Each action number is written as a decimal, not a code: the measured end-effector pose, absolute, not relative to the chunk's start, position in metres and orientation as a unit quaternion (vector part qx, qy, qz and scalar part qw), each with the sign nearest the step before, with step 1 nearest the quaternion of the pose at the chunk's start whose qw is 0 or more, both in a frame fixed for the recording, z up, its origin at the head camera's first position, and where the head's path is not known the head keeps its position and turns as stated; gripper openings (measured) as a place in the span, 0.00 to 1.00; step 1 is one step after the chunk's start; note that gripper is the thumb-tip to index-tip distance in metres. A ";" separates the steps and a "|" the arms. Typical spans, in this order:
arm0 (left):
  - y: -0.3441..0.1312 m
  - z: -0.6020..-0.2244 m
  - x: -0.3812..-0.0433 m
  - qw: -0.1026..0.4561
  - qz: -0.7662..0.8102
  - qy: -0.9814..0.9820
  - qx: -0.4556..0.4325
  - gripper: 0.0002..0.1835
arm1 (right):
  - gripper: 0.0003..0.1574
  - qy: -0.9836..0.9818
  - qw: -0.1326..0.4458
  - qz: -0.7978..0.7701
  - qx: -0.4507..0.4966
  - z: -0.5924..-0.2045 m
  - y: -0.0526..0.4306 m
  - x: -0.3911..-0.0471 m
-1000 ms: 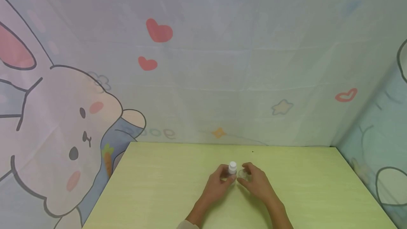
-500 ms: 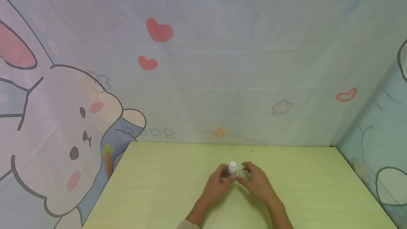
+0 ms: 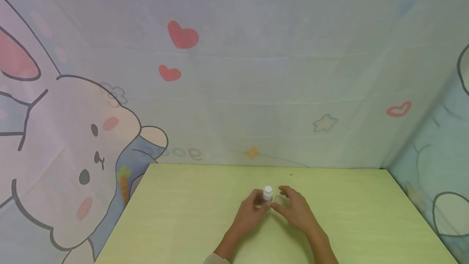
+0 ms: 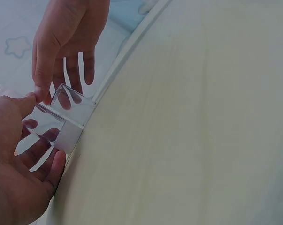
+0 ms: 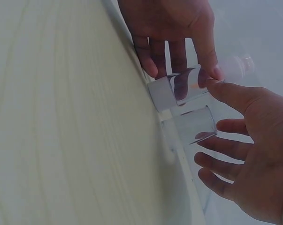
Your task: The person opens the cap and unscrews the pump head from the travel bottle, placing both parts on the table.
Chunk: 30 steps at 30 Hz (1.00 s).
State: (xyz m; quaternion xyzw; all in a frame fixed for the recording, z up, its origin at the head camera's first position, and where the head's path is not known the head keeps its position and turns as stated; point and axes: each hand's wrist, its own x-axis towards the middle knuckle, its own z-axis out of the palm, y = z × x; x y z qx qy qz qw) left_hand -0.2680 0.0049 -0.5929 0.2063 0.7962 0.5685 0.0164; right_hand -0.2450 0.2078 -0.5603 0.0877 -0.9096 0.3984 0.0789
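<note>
My left hand (image 3: pixel 250 215) holds a small clear bottle (image 5: pixel 193 86) with a white top (image 3: pixel 268 192), upright on the table. Its thumb lies on the near side, and its fingers curve behind. Just right of the bottle stands a short clear cylinder (image 5: pixel 190 125), like a small cup or cover. My right hand (image 3: pixel 297 211) is beside this cylinder with its fingers spread and loosely bent. Its thumb tip meets the left thumb at the bottle's upper part, while its fingertips lie close to the cylinder on the far side.
Both hands work over a pale yellow-green table (image 3: pixel 183 215). A tiny dark speck (image 3: pixel 291 174) lies near its back edge. Behind the table hangs a printed cloth (image 3: pixel 234 72) with hearts, stars and a rabbit, and it continues along the right side.
Almost nothing differs. The right hand has shifted very slightly, its thumb coming up to the left thumb; the left hand and bottle stay in place.
</note>
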 end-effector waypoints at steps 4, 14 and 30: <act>0.005 -0.593 -0.268 0.016 0.568 0.796 0.210 0.21 | 0.42 -0.911 0.087 0.393 0.089 -0.558 0.208 -0.244; 0.005 -0.594 -0.269 0.010 0.565 0.798 0.209 0.22 | 0.44 -0.913 0.086 0.390 0.084 -0.558 0.209 -0.246; 0.004 -0.593 -0.269 0.024 0.574 0.792 0.207 0.20 | 0.41 -0.909 0.094 0.396 0.086 -0.549 0.209 -0.243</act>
